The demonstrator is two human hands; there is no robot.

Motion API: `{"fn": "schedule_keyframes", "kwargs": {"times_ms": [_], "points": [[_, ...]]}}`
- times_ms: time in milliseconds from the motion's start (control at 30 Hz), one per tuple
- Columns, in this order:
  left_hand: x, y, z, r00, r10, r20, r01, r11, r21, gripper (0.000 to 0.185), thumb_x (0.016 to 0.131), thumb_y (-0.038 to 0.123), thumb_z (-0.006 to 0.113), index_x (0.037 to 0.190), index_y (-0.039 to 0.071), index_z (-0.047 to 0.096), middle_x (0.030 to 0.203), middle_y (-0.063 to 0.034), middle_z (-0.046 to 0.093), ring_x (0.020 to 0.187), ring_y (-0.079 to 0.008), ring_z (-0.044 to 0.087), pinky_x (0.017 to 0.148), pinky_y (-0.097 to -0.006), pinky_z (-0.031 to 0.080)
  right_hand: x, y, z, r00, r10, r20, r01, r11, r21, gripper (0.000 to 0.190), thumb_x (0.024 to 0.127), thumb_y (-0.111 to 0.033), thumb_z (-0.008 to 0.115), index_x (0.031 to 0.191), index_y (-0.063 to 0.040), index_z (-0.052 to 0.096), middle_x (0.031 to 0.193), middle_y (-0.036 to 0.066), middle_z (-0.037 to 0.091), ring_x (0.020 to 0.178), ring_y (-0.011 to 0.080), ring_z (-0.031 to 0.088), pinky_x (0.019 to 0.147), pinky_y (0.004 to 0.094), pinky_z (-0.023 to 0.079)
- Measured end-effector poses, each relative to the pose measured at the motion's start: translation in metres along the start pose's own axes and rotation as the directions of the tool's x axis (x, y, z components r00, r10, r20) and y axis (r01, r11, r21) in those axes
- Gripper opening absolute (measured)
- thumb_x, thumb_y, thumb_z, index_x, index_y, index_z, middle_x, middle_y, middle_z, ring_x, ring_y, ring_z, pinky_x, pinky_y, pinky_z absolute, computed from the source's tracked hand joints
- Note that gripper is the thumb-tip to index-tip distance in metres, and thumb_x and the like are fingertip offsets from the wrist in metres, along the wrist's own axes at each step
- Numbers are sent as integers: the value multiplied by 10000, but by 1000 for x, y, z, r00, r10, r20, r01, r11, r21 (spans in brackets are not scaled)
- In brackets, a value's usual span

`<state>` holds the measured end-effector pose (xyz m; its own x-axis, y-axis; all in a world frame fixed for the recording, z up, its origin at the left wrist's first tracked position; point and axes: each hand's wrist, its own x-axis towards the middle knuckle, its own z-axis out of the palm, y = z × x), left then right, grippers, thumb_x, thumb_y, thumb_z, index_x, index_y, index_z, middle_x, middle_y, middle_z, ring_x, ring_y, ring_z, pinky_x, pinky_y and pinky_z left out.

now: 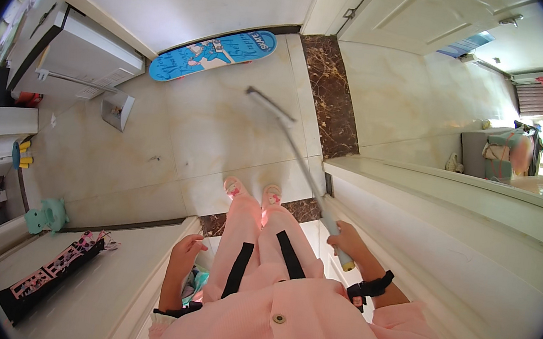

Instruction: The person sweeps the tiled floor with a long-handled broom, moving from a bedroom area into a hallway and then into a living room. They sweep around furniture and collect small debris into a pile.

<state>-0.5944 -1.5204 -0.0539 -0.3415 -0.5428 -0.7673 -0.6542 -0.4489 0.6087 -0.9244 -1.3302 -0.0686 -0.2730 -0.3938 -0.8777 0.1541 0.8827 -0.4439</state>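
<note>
In my right hand (348, 240) is the grey upper grip of a long-handled floor sweeper (298, 155). Its narrow dark head (270, 104), slightly blurred, is at the floor ahead of my feet, near the dark marble threshold. My left hand (182, 256) hangs by my left thigh with its fingers loosely bent and holds nothing. Ahead to the left, a long-handled dustpan (117, 109) stands on the tiles with some debris inside. Small dark bits (155, 158) lie on the floor between the dustpan and my slippers (253, 191).
A blue skateboard (214, 56) lies along the far wall. The white cabinet (87, 58) stands behind the dustpan. A black hanging organizer (52, 275) is on the lower-left wall, near a teal animal-shaped item (47, 215). Beyond the marble threshold (331, 95), a white door (417, 17) stands ajar.
</note>
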Motion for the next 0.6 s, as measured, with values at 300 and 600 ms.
{"fn": "schedule_keyframes", "kwargs": {"times_ms": [300, 600], "points": [[5, -12, -6, 998, -59, 26, 60, 998, -30, 234, 805, 120, 436, 977, -19, 511, 789, -82, 589, 774, -124, 523, 751, -245, 382, 56, 19, 6, 979, 197, -48, -179, 950, 256, 308, 615, -25, 552, 851, 25, 360, 614, 104, 462, 417, 194, 476, 355, 338, 424], [1, -9, -12, 998, -66, 19, 66, 998, -17, 243, 800, 132, 439, 984, -9, 514, 785, -70, 593, 805, -129, 516, 815, -271, 350, 21, -14, 91, 896, 202, 394, -305, 927, 219, 200, 615, -34, 545, 765, 41, 436, 586, 81, 484, 444, 184, 520, 388, 279, 438]]}}
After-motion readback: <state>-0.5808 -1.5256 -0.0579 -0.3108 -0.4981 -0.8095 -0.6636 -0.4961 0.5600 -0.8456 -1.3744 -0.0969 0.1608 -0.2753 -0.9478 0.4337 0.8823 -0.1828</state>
